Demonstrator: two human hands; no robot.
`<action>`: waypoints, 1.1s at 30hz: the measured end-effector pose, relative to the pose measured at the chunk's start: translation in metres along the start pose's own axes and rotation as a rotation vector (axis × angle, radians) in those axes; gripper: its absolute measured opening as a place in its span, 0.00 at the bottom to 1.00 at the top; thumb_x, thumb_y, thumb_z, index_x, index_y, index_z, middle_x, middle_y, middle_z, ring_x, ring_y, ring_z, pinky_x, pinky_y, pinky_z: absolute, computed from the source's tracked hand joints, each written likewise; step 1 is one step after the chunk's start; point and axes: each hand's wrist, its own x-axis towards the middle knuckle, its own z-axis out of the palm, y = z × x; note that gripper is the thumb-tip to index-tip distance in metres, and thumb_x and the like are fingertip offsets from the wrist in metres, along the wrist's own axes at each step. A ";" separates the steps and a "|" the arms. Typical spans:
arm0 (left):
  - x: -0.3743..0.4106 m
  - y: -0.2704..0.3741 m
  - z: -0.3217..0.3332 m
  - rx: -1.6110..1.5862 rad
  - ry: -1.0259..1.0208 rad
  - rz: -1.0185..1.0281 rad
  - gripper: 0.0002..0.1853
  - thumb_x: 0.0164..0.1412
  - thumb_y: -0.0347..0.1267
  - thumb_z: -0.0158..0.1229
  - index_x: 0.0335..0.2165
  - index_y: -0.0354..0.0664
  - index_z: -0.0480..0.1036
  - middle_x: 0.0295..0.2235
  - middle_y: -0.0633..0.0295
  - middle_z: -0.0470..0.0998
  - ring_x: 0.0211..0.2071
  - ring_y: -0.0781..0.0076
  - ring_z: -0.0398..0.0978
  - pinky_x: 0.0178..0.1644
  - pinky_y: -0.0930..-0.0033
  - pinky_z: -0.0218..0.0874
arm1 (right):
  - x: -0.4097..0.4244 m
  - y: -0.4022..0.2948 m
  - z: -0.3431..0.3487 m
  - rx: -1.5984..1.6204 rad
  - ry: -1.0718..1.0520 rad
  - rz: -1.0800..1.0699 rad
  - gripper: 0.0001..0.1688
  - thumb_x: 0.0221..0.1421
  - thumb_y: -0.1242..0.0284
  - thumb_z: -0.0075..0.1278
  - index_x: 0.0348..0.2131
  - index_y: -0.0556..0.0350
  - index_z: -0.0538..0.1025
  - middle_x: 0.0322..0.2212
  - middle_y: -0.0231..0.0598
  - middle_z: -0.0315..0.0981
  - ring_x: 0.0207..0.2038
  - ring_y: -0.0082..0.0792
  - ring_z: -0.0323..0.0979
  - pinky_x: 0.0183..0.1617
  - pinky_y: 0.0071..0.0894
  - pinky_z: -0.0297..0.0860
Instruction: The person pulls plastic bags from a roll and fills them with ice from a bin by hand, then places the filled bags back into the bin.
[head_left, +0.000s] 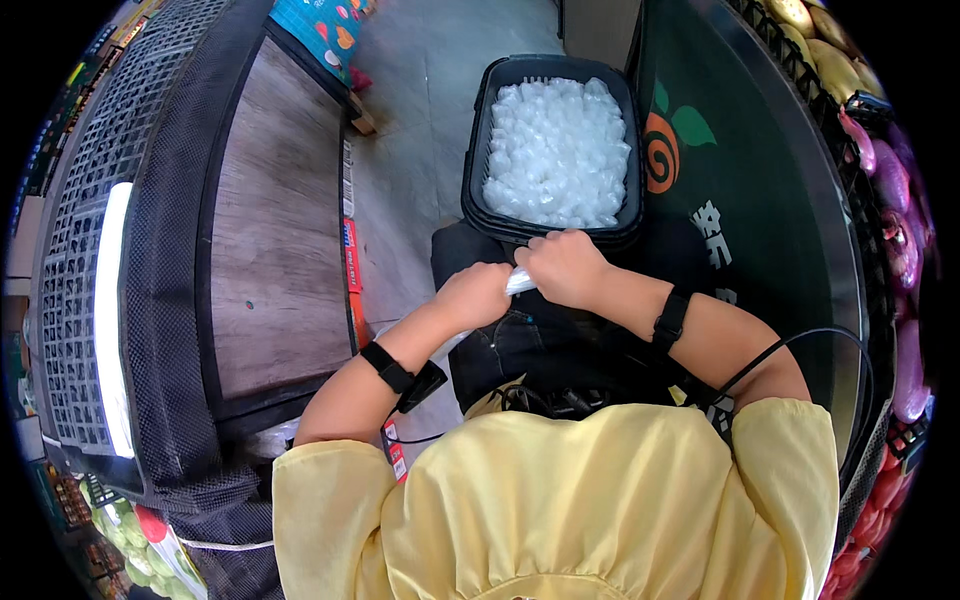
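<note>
My left hand (480, 291) and my right hand (564, 264) both grip one twisted length of clear plastic bag (520, 281), which is stretched across the short gap between the two fists. A pale strip that looks like the same plastic trails below my left wrist, partly hidden by the forearm. Just beyond my fists is a black plastic basket (480, 135). It is heaped with many small knotted bundles of clear plastic bag (559, 154). The front rim of the basket is close to my right knuckles.
On the left stands a wood-topped stand (262, 225) edged in black mesh. Along the right runs a dark green panel (690, 195) with eggplants (892, 176) above it. Cabbages (131, 532) lie at lower left. A black cable (795, 337) loops by my right arm.
</note>
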 end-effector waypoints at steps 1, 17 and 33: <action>0.003 -0.005 0.001 -0.067 -0.015 0.024 0.12 0.44 0.27 0.52 0.32 0.35 0.69 0.26 0.45 0.74 0.31 0.47 0.72 0.35 0.53 0.62 | -0.002 0.004 0.004 -0.008 0.095 -0.075 0.06 0.38 0.73 0.50 0.24 0.51 0.71 0.21 0.36 0.70 0.25 0.36 0.72 0.28 0.34 0.68; 0.164 -0.078 -0.012 -0.659 -0.277 -0.415 0.08 0.43 0.25 0.51 0.25 0.29 0.69 0.16 0.56 0.70 0.12 0.69 0.69 0.15 0.69 0.61 | 0.016 0.205 0.174 1.073 0.150 1.152 0.47 0.38 0.55 0.57 0.52 0.62 0.58 0.51 0.57 0.51 0.54 0.50 0.51 0.55 0.42 0.53; 0.307 -0.066 0.019 -0.200 -0.389 -0.133 0.26 0.40 0.41 0.61 0.34 0.30 0.66 0.25 0.45 0.74 0.27 0.54 0.75 0.32 0.58 0.65 | 0.046 0.240 0.308 1.926 0.823 1.569 0.34 0.50 0.60 0.48 0.53 0.44 0.54 0.50 0.38 0.52 0.49 0.38 0.58 0.47 0.44 0.61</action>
